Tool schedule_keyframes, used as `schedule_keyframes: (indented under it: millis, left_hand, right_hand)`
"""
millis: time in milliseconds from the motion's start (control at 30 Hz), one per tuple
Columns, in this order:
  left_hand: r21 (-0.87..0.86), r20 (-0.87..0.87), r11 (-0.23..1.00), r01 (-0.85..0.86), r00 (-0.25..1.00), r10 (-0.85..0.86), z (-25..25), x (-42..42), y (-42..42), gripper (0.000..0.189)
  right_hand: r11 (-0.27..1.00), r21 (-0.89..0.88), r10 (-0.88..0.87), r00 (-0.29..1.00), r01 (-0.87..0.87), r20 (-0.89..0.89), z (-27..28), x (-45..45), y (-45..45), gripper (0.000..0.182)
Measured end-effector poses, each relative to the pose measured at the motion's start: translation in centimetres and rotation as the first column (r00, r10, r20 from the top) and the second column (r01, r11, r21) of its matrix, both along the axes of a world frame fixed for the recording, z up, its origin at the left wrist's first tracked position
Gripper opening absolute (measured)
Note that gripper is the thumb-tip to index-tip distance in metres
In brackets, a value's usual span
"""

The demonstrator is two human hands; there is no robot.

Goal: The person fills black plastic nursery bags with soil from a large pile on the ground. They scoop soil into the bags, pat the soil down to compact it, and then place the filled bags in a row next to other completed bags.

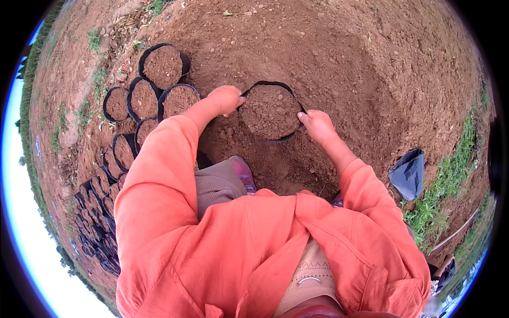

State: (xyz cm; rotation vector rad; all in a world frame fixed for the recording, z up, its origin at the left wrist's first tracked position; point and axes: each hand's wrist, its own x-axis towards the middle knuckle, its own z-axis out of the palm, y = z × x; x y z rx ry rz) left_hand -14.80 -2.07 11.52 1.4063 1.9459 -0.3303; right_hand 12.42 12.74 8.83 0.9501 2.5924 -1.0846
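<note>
A black plastic grow bag (274, 84) stands in front of me, filled with loose brown soil (270, 111) nearly to its rim. My left hand (226, 100) pinches the rim on the left side. On the opposite side, my right hand (318, 125) grips the same rim between thumb and fingers. Between the two hands the far edge of the bag is drawn out in a curve. Most of the bag's wall is hidden beneath the soil and rim. Left of my left hand sits another soil-filled bag (181, 99), partly covered by my forearm.
Several filled black bags (163, 65) form rows running down the left side. A dark plastic bag (407, 175) lies by the grass (441, 198) on the right. Loose soil (330, 51) slopes beyond my hands. My shoe (243, 174) is just below the held bag.
</note>
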Motion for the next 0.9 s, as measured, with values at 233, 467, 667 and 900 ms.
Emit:
schedule_keyframes:
  millis: [233, 467, 667, 900]
  left_hand:
    - [-0.033, 0.009, 0.999, -0.002, 1.0, 0.002, 0.0, -0.4, -0.2, 0.044]
    - [0.073, 0.174, 0.959, -0.274, 0.95, 0.259, -0.3, 0.9, -0.7, 0.041]
    - [-0.079, 0.158, 0.894, -0.441, 0.88, 0.448, 0.5, 1.6, -0.5, 0.043]
    - [-0.278, 0.373, 0.465, -0.841, 0.352, 0.859, -1.5, 7.9, -4.0, 0.051]
  right_hand:
    - [0.997, -0.071, 0.036, 0.999, -0.037, -0.018, 0.5, 0.6, -1.2, 0.037]
    - [0.999, -0.043, -0.002, 1.0, 0.002, -0.008, 0.5, 2.0, -0.1, 0.036]
    - [0.987, -0.055, 0.161, 0.953, -0.152, 0.258, 3.5, -1.0, 3.1, 0.041]
    - [0.95, -0.163, 0.297, 0.931, -0.265, 0.214, 1.4, -3.6, 5.5, 0.049]
